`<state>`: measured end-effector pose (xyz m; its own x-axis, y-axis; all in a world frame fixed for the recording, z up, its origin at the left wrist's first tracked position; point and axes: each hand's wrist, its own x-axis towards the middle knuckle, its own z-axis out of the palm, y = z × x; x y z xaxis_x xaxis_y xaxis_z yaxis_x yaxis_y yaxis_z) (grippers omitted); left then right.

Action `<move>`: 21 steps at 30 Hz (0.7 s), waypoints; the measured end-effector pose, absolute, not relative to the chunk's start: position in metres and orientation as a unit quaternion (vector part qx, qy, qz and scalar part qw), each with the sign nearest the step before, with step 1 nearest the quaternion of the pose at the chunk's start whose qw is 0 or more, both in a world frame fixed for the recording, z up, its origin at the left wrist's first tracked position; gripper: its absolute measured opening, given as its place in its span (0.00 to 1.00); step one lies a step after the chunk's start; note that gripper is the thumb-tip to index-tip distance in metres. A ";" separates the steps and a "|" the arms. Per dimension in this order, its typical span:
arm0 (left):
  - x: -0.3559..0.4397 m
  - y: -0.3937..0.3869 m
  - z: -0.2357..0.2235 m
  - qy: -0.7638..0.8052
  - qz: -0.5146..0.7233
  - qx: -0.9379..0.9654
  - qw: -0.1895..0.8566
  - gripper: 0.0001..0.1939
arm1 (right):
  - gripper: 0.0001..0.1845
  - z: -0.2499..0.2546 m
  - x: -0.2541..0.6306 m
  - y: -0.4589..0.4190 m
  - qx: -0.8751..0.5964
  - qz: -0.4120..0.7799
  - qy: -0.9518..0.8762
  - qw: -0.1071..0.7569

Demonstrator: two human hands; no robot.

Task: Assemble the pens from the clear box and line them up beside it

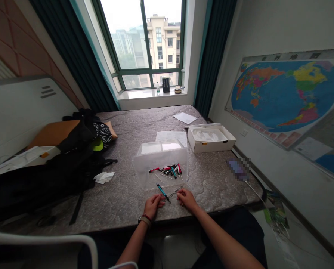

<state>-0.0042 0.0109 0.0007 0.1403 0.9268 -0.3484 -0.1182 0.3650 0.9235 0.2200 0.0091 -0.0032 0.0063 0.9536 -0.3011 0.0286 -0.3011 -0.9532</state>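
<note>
A teal-and-black pen slants across the fingertips of my left hand, whose fingers are closed around its lower part. Close by on the right, my right hand has thumb and fingers pinched together; anything between them is too small to make out. Dark printed lettering shows on the mattress between the hands. Just beyond them, a clear plastic bin lies with its opening toward me. Inside it is a loose pile of pen parts, in black, red, white and teal.
Paper sheets and an open white box lie on the patterned mattress, behind and right of the bin. At left are a black bag and a crumpled tissue. A blurred phone-like object with a cable is at right.
</note>
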 end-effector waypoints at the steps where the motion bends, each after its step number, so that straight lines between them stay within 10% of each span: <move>1: -0.002 0.009 0.001 0.513 0.390 0.427 0.634 0.24 | 0.18 -0.002 0.215 0.009 -0.575 0.564 -0.443 0.394; 21: 0.002 0.002 0.007 0.489 0.328 0.548 0.594 0.25 | 0.19 -0.006 0.169 0.000 -0.504 0.607 -0.523 0.322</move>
